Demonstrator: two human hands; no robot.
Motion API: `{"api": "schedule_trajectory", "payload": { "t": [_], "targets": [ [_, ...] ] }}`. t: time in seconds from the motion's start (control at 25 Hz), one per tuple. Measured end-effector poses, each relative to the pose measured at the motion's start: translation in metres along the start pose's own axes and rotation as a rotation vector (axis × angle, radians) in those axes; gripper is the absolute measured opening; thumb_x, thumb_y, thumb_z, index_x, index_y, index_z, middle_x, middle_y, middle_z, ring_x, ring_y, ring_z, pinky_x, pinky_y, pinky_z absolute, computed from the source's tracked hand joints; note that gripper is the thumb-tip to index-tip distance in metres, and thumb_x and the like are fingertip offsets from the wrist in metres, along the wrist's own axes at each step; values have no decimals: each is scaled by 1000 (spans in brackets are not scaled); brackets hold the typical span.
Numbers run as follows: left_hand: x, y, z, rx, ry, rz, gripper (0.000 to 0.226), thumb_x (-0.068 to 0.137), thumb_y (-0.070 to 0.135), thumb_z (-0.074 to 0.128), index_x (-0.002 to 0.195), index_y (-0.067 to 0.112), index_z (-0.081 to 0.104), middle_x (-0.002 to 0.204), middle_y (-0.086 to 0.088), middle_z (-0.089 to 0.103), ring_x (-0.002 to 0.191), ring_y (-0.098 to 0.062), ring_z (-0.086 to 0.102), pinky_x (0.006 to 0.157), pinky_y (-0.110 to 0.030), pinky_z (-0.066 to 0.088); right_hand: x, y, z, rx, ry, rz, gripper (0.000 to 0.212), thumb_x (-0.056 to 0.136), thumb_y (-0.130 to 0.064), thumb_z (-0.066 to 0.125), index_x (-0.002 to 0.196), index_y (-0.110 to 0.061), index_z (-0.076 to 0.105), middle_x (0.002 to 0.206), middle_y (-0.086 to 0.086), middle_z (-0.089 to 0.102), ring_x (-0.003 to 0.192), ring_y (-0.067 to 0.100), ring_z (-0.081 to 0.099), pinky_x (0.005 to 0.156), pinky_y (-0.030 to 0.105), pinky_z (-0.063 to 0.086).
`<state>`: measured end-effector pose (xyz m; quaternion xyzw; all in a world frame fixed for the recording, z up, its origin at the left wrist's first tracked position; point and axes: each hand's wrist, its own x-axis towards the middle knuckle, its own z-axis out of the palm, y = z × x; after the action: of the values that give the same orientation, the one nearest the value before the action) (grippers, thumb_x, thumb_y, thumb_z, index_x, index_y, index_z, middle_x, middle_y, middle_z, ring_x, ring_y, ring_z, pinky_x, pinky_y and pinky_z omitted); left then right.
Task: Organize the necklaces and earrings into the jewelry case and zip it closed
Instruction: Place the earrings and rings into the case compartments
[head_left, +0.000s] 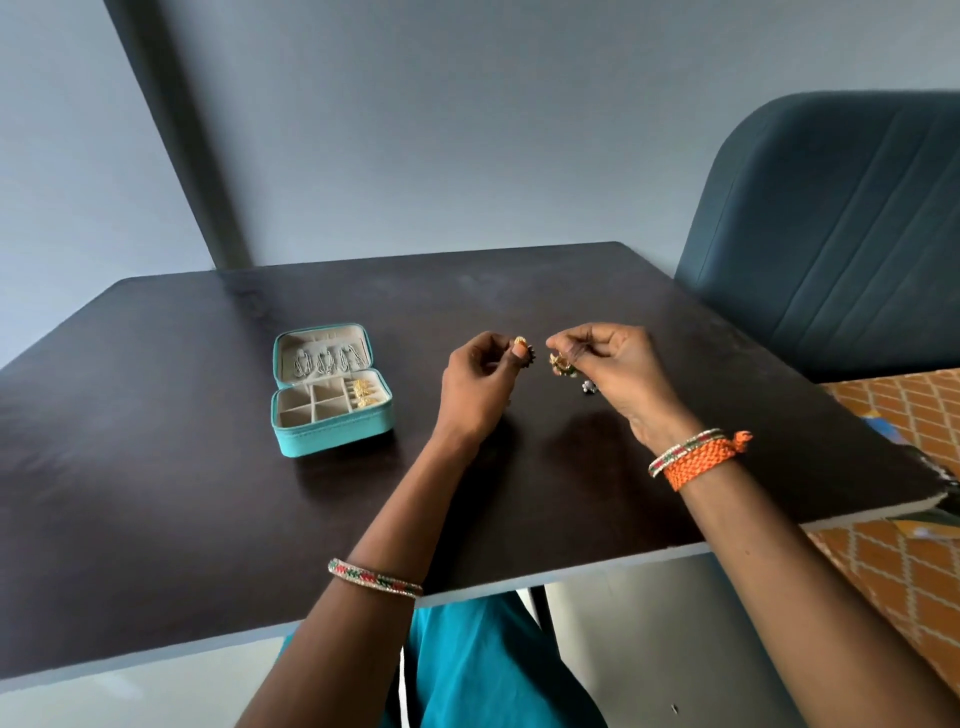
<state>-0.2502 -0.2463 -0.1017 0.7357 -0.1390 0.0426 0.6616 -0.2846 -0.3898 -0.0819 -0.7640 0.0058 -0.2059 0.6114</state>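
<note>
A teal jewelry case lies open on the dark table, left of my hands. Silver necklaces hang in its lid, and gold earrings sit in its right-hand compartments. My left hand pinches a dark-edged gold earring above the table. My right hand holds a gold and green earring by its top, a short gap from the other. One small pale earring lies on the table under my right hand.
A blue upholstered chair stands at the table's far right corner. An orange patterned cloth lies past the right edge. The table's front edge runs just below my forearms.
</note>
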Motion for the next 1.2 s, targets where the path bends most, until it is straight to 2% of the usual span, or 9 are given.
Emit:
{"api": "schedule_trajectory", "payload": {
  "t": [0.16, 0.32, 0.36, 0.48, 0.64, 0.76, 0.92, 1.04, 1.2],
  "targets": [
    [5, -1, -6, -32, -35, -12, 17, 92, 27, 59, 76, 21, 61, 77, 0, 69, 70, -7, 60, 55, -24, 47, 4, -1, 3, -36, -75, 68, 17, 86, 1, 63, 99, -7, 71, 74, 0, 68, 53, -7, 58, 50, 8, 40],
    [25, -17, -25, 227, 11, -38, 19, 86, 32, 66, 70, 22, 68, 67, 7, 69, 52, 8, 53, 64, -25, 47, 17, -1, 9, -94, -183, 161, 12, 82, -2, 69, 86, -13, 71, 79, 3, 71, 65, 2, 63, 56, 12, 44],
    [29, -18, -29, 267, 11, -63, 18, 85, 32, 67, 71, 21, 70, 67, 7, 69, 53, 7, 54, 65, -24, 47, 20, 0, 13, -92, -223, 192, 11, 81, -2, 69, 84, -13, 69, 79, 5, 70, 68, 6, 63, 57, 15, 46],
    [36, -17, -35, 389, -64, -123, 17, 86, 32, 65, 82, 18, 73, 81, -2, 74, 71, -6, 65, 70, -21, 50, 29, 0, 26, -80, -293, 254, 14, 82, 2, 67, 80, -10, 61, 74, 8, 66, 60, 10, 61, 52, 17, 48],
    [39, -13, -38, 547, -94, -87, 18, 88, 30, 61, 89, 17, 73, 89, -7, 73, 88, -15, 65, 70, -19, 41, 42, 3, 34, -255, -341, 199, 17, 79, -3, 70, 72, -16, 61, 70, 4, 64, 56, 6, 55, 40, 15, 36],
    [38, -12, -37, 585, -87, -41, 20, 88, 29, 61, 91, 13, 73, 88, -9, 73, 89, -18, 66, 70, -22, 42, 47, 8, 34, -273, -385, 218, 16, 80, -3, 69, 72, -14, 61, 70, 4, 64, 52, 2, 56, 40, 14, 39],
    [39, -13, -37, 625, -89, -4, 20, 87, 29, 62, 93, 14, 74, 86, -11, 73, 88, -21, 67, 73, -26, 46, 48, 12, 29, -226, -383, 221, 13, 81, -3, 68, 75, -12, 61, 73, 4, 64, 59, 6, 57, 44, 13, 42],
    [40, -16, -38, 611, -81, -23, 22, 87, 30, 63, 93, 13, 74, 89, -8, 74, 88, -16, 66, 67, -19, 40, 50, 18, 29, -240, -384, 183, 12, 81, -3, 70, 77, -11, 61, 71, 4, 64, 53, 2, 57, 43, 14, 43],
    [41, -19, -38, 556, -45, -62, 22, 86, 30, 65, 93, 12, 74, 83, -5, 70, 75, -11, 61, 54, -12, 34, 52, 23, 34, -257, -333, 165, 15, 80, -4, 71, 76, -12, 60, 69, 4, 62, 46, 1, 53, 38, 13, 38]
  ]
}}
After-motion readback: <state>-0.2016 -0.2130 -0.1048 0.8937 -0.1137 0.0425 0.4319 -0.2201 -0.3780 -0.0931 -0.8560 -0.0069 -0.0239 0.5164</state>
